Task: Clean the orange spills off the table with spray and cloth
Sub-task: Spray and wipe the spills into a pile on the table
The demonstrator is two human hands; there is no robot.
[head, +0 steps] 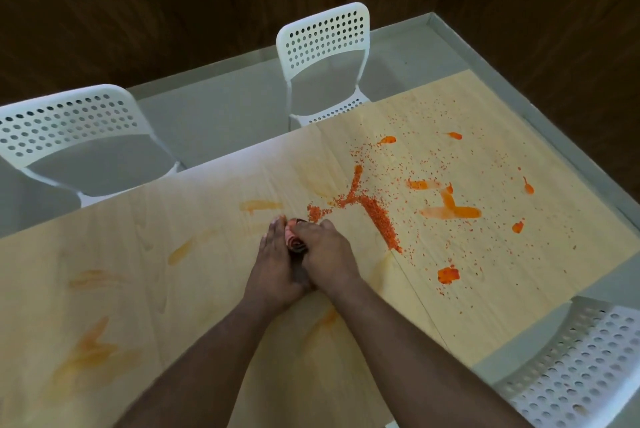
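A small bunched cloth [295, 242], pinkish and dark, sits on the light wooden table [166, 240] between my two hands. My left hand [273, 265] stands on its edge with straight fingers against the cloth's left side. My right hand [327, 251] curls over the cloth from the right. Just beyond the hands lies a ridge of orange grains [379, 218], with more scattered to the right. Wet orange blots [450, 211] mark the right half of the table, one blot [448, 274] nearer me. Pale orange smears [93, 351] cover the left half. No spray bottle is in view.
Three white perforated chairs surround the table: one at the far side [325, 36], one at the far left [69, 123], one at the near right [588, 375]. A seam [415, 292] runs across the tabletop right of my hands. Grey floor and a dark wall lie behind.
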